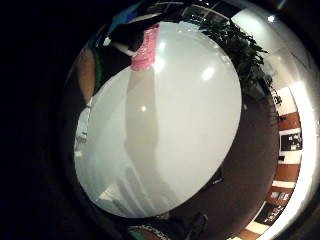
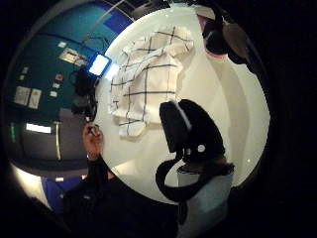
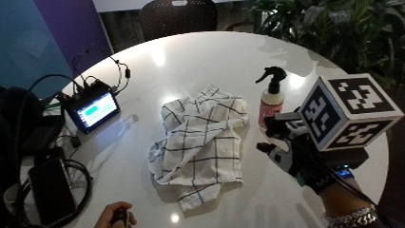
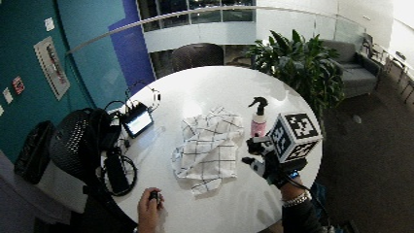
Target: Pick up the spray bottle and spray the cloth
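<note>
The spray bottle point(image 3: 271, 97) is standing upright on the white table point(image 3: 190, 61), just beside the right edge of the checked cloth point(image 3: 201, 142), which is lying crumpled at the table's centre. The gloved right hand point(image 3: 301, 154) is hovering near the bottle, not touching it. Grip state: fingers are extending relaxed, holding nothing. The bare left hand point(image 3: 115, 216) is resting at the table's near edge, holding a small dark object.

The right hand point(image 3: 303, 164) wore a black glove with pale printed lettering near its cuff and small white plastic parts along the fingers point(image 3: 269, 149); a silver link bracelet point(image 3: 348, 218) circled that wrist, and the other hand point(image 3: 114, 216) was bare
</note>
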`<state>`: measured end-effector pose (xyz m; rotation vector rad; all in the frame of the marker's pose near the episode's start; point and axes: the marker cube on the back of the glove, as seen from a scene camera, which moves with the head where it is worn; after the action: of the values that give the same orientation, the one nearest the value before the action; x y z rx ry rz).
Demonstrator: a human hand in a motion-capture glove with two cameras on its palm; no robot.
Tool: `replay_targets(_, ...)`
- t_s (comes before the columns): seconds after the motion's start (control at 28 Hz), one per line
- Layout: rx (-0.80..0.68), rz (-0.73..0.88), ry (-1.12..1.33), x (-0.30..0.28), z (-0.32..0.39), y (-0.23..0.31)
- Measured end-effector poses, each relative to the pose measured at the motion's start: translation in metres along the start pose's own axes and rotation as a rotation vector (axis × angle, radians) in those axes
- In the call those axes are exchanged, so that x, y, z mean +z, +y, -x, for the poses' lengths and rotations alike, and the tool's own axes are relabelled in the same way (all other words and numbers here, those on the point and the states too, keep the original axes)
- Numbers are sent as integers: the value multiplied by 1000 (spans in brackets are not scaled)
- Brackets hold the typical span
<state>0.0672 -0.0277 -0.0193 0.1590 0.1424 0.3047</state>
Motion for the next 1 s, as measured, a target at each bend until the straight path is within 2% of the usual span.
replay_targets(0.18, 100, -170, -93, -5, -21, -26)
replay_targets(0.32, 197, -240, -226, -4, -31, -49)
replay_targets(0.57, 279, -206, -524, 6, -38, -81)
replay_targets(0.82, 326, -199, -625, 19, -41, -95)
replay_targets(1.0, 344, -153, -791, 37, -33, -103)
